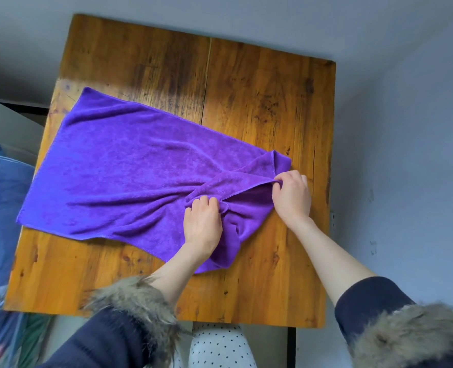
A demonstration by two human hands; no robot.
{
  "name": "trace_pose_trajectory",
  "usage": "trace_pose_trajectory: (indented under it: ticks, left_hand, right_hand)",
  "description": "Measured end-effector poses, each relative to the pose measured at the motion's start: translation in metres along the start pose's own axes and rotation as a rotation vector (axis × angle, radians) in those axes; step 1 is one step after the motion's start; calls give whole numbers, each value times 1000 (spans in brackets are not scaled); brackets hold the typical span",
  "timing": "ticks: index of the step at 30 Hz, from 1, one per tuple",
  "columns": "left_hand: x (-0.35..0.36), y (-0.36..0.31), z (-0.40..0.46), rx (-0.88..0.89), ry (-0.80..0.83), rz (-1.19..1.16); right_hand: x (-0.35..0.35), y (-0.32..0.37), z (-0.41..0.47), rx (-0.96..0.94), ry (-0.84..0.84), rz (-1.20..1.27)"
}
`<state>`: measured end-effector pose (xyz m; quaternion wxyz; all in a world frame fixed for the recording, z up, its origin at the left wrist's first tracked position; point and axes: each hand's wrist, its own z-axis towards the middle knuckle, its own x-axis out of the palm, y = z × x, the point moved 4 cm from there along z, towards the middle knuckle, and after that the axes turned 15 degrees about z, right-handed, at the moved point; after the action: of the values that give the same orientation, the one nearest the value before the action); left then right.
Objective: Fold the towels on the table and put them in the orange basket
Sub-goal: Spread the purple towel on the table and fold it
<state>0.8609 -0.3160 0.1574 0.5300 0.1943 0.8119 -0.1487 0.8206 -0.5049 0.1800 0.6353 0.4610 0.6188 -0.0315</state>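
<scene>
A purple towel [129, 176] is spread slantwise across the wooden table [259, 96], its left part lying flat while its right end is bunched and partly turned over. A ridge of cloth near the middle of that bunched end is gripped by the left hand [202, 221], whose fingers are curled into it. The hemmed edge at the right end is pinched by the right hand [290, 196], with the fingers closed round the fabric. Both forearms are bare, and fur-trimmed dark sleeves [129, 301] are seen at the bottom of the view. No orange basket can be seen, so its place cannot be told. The step in hand is judged to be the straightening of the right end before a first fold is made. Several things could go wrong from here. If the grips are uneven, the fold is likely to be laid crooked, because the towel already lies askew to the table edges. The twisted creases between the hands could be trapped inside the fold and a lumpy bundle produced. The near corner lies close to the front edge, and it could be dragged off by a hard pull. The soft pile could also slip from a light pinch.
</scene>
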Motion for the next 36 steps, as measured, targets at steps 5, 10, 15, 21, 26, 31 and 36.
trace_pose_trajectory:
  ticks: [5,10,15,21,26,31,36]
  left_hand:
    - [-3,14,-8,-10,-34,-167]
    - [1,-1,-8,21,11,61]
    - [2,3,-4,-48,-99,-4]
    - [-30,29,-11,-386,255,-1359]
    - [-86,52,-16,-264,443,-1778]
    - [-133,73,-20,-85,343,-1551]
    - [-141,65,-41,127,751,-1415]
  right_hand:
    - [-9,4,2,91,-5,228]
    - [-19,21,6,38,-30,308]
    - [-26,24,5,32,-19,326]
    - [-46,36,15,102,-56,413]
    - [-68,46,29,314,-120,700]
    - [-92,47,35,371,-210,782]
    - [-115,48,36,342,-321,819]
